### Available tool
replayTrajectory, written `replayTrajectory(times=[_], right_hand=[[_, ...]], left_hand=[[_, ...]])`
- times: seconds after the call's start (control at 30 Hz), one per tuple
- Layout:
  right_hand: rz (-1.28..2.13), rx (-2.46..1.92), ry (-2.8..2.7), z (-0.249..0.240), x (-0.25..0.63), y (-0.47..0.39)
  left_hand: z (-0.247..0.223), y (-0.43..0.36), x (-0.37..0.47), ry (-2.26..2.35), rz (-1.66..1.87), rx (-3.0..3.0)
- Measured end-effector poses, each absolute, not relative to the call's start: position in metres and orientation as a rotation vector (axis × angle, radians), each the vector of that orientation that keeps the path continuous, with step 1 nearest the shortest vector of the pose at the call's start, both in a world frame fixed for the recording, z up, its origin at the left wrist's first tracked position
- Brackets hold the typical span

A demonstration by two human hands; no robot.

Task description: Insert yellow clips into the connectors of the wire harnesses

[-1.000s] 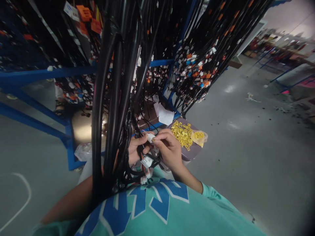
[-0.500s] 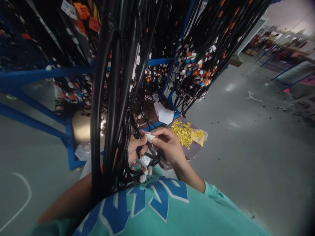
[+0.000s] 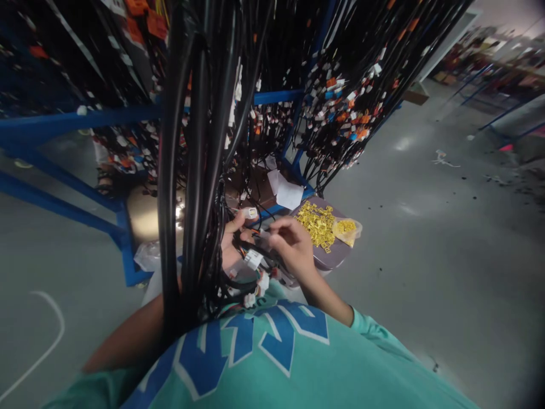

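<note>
A white connector [image 3: 251, 213] with some yellow inside is pinched between the thumb and a finger of my left hand [image 3: 232, 244], whose back part is hidden by the thick black cable bundle [image 3: 196, 170]. To its right, my right hand [image 3: 293, 244] has its fingers curled and drawn together beside a pale, blurred connector; whether it grips this is unclear. Another white connector [image 3: 254, 259] on wires hangs just below both hands. Small yellow clips [image 3: 317, 226] lie heaped on a grey-purple lid [image 3: 334, 257] to the right.
A blue metal frame [image 3: 63, 122] crosses the left and middle. Many hanging harnesses [image 3: 340, 108] with white, orange and blue connectors fill the back. White paper [image 3: 289, 194] lies on the rack's base. A bag of yellow clips [image 3: 347, 230] sits at the lid's right edge.
My right hand has come away from the white connector, which stays in my left hand and now points up and to the right. The view has shifted slightly.
</note>
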State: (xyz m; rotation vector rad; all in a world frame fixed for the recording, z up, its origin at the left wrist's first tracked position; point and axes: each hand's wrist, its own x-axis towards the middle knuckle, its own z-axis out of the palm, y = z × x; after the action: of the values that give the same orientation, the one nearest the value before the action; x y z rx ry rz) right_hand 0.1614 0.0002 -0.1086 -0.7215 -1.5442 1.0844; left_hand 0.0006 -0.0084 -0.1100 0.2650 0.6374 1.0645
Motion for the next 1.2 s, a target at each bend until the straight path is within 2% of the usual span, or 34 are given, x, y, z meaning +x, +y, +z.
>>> replayTrajectory(times=[0.1, 0.2, 0.3, 0.47, 0.53, 0.63, 0.93, 1.07, 1.2], right_hand=[[0.797, -0.591, -1.970, -0.107, 0.168, -0.011], [0.711, -0.623, -2.147, -0.107, 0.166, -0.019], [0.915, -0.732, -1.991, -0.108, 0.163, -0.023], [1.613, -0.846, -1.291, -0.109, 0.161, -0.016], [1.767, -0.815, -1.077, -0.111, 0.159, -0.011], [1.797, -0.814, -0.921, -0.116, 0.152, -0.004], [1.793, -0.855, -0.771, -0.127, 0.130, -0.003], [1.801, -0.861, -0.839, -0.129, 0.128, -0.002], [1.761, -0.848, -1.144, -0.140, 0.147, 0.020]], left_hand=[[-0.115, -0.006, -0.004, 0.630, 1.127, 0.163], [-0.115, -0.007, -0.004, 0.641, 1.146, 0.166], [-0.112, -0.010, -0.001, 0.672, 1.150, 0.209], [-0.106, -0.014, -0.001, 0.696, 1.114, 0.301], [-0.104, -0.015, -0.001, 0.686, 1.100, 0.353], [-0.099, -0.017, 0.002, 0.717, 1.071, 0.518], [-0.104, -0.022, 0.016, 1.215, 1.111, 0.887], [-0.105, -0.019, 0.014, 1.267, 1.156, 0.991], [-0.104, -0.017, 0.013, 1.291, 1.161, 0.969]])
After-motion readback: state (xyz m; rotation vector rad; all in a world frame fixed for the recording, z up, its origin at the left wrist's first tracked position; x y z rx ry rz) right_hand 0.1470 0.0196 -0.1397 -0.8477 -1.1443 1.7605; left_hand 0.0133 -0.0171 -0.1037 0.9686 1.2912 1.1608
